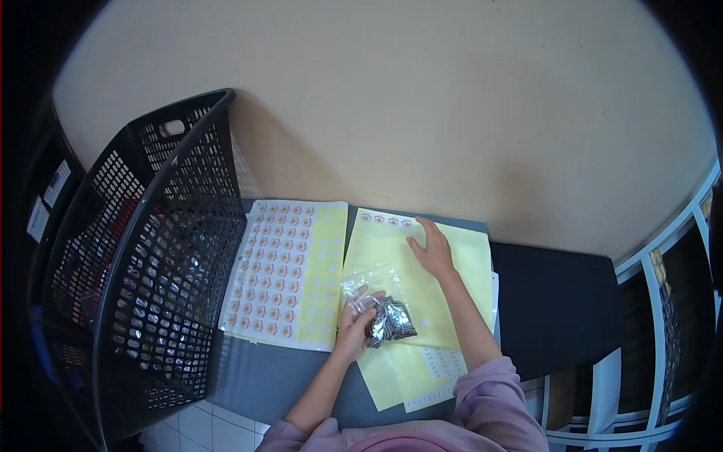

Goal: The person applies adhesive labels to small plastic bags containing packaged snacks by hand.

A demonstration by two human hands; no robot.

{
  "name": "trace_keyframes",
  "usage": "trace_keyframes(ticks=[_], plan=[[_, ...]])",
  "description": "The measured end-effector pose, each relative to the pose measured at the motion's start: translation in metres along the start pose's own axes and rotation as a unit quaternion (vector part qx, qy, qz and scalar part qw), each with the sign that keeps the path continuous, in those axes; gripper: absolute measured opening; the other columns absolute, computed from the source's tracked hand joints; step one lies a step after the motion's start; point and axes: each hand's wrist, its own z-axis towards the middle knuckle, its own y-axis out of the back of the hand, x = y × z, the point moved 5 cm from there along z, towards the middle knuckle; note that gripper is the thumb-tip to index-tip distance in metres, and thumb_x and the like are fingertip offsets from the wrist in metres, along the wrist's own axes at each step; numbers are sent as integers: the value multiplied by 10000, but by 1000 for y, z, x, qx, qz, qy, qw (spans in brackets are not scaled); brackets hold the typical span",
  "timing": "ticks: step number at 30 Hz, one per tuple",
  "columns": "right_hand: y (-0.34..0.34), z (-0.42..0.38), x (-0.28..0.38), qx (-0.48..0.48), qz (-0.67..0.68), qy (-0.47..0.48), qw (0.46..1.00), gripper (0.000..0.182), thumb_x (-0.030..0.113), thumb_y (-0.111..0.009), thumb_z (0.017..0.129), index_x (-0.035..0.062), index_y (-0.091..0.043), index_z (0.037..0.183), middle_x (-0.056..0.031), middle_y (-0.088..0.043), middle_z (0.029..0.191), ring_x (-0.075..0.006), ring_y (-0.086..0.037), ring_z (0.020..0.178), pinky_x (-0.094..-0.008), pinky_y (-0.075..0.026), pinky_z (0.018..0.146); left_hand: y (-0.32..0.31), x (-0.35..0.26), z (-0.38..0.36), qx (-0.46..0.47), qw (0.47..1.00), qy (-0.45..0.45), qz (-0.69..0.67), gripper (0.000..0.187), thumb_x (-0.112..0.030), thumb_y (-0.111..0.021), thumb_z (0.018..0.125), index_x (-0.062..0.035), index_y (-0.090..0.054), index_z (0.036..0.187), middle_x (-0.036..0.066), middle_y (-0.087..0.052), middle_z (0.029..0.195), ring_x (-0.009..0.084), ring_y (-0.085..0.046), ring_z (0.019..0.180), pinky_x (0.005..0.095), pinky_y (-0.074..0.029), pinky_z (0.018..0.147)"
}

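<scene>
Dark grey tabletop (279, 373) against beige wall (392, 98), black mesh basket (151, 271) at left, clear plastic bag (380, 301) of dark shiny pieces over yellow sticker sheet (459, 256), left hand (356, 316) pinching bag, right hand (432, 252) flat, released, on sheet.

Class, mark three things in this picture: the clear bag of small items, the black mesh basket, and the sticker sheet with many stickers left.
clear bag (380, 301): head view, on its plastic upper half.
black mesh basket (162, 248): head view, on its near wall.
sticker sheet (275, 267): head view, among its stickers.
</scene>
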Motion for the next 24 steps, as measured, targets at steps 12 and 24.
trace_keyframes(ticks=[12, 24], plan=[[-25, 13, -9, -7, -116, -5, 993, 552, 325, -590, 748, 44, -426, 1193, -185, -526, 1100, -322, -499, 1026, -397, -384, 891, 18, 18, 6, -29, 993, 76, -86, 451, 44, -399, 830, -27, -285, 1260, 162, -451, 1210, 237, -469, 1082, 330, -418, 889], [-25, 18, 4, -31, -131, -56, 989, 463, 322, -655, 678, 87, -546, 1061, -60, -574, 936, -238, -561, 852, -369, -468, 705, 14, 19, 6, -6, 997, 62, -48, 427, 31, -415, 833, -25, -288, 1237, 152, -455, 1201, 207, -468, 1073, 303, -411, 885]])
